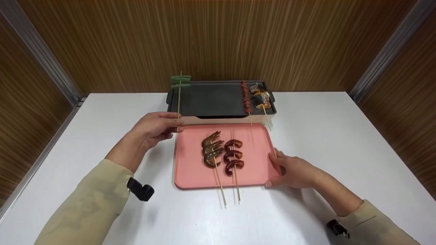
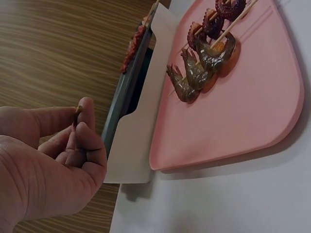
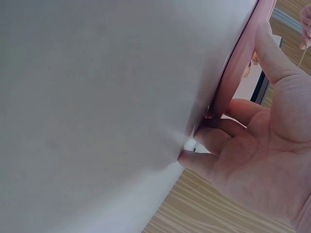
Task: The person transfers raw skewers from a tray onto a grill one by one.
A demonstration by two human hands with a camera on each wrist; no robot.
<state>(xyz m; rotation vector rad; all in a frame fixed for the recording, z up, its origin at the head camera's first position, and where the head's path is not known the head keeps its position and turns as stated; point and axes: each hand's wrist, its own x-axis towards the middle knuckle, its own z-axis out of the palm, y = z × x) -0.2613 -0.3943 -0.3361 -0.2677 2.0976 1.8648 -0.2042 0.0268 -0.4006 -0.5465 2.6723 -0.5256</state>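
Note:
My left hand [image 1: 155, 127] pinches the bare stick end of a green bean skewer [image 1: 181, 78], held upright over the left end of the black griddle [image 1: 214, 98]. In the left wrist view thumb and fingertips of the left hand [image 2: 58, 160] meet on the stick. Around the right edge of a pink tray [image 1: 190, 177] my right hand [image 1: 296, 172] grips, thumb near the front corner. The right wrist view shows the right hand [image 3: 257, 145] against the tray's side [image 3: 235, 73]. A shrimp skewer [image 1: 212, 149] and an octopus tentacle skewer [image 1: 234, 156] lie on the tray.
On the griddle's right end rest a thin skewer of red pieces [image 1: 246, 97] and a fish-chunk skewer [image 1: 261, 98], their sticks overhanging the front. A wood-grain wall [image 1: 218, 41] rises behind. The white table [image 1: 102, 112] extends to both sides.

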